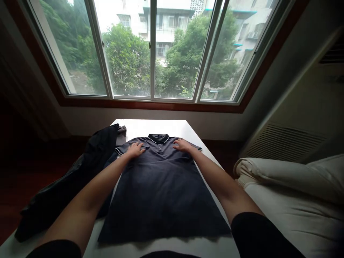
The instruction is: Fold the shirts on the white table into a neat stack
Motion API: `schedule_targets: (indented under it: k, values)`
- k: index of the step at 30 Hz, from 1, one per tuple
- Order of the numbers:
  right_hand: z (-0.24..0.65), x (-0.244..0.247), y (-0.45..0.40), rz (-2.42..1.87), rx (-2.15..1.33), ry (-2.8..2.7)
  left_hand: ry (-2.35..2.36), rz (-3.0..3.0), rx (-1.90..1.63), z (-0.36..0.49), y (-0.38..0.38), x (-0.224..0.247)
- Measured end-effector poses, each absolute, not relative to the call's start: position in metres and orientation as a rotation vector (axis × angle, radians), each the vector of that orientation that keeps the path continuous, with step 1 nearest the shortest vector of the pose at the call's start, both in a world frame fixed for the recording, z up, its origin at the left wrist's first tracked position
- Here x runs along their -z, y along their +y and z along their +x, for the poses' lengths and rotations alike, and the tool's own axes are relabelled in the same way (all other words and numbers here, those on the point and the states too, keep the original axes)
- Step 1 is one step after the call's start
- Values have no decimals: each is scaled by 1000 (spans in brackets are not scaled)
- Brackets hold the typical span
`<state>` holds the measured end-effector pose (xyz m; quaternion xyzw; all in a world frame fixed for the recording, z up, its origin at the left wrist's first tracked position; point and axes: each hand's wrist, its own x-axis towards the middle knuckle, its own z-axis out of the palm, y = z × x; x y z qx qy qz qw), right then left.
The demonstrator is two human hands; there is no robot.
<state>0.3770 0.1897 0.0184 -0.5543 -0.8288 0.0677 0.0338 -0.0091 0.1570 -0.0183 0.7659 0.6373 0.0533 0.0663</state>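
Note:
A dark navy polo shirt [163,193] lies spread front side up on a white table [156,125], its black collar with white trim toward the window and its hem toward me. My left hand [136,149] rests on the shirt's upper left chest near the sleeve, fingers spread. On the upper right chest lies my right hand [182,145], fingers apart and slightly bent. Both palms face down on the fabric, and neither hand grips anything that I can see. Slight creases run across the chest below the buttons.
Dark clothes [80,175] are heaped along the table's left side, with a grey piece at the far end. To the right stands a cream-coloured sofa [295,200]. Beyond the table is a wide window [153,53] above a wooden sill; a vented cabinet [290,141] stands right.

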Motion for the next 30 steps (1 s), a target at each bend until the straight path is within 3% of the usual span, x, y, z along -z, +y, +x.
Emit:
schedule_targets:
  k: [17, 30]
  values:
    - [352, 58, 229, -2050, -291, -2242, 2030, 2120, -121, -15, 185, 56]
    - [378, 56, 270, -1965, -171, -2186, 1980, 2163, -104, -17, 240, 43]
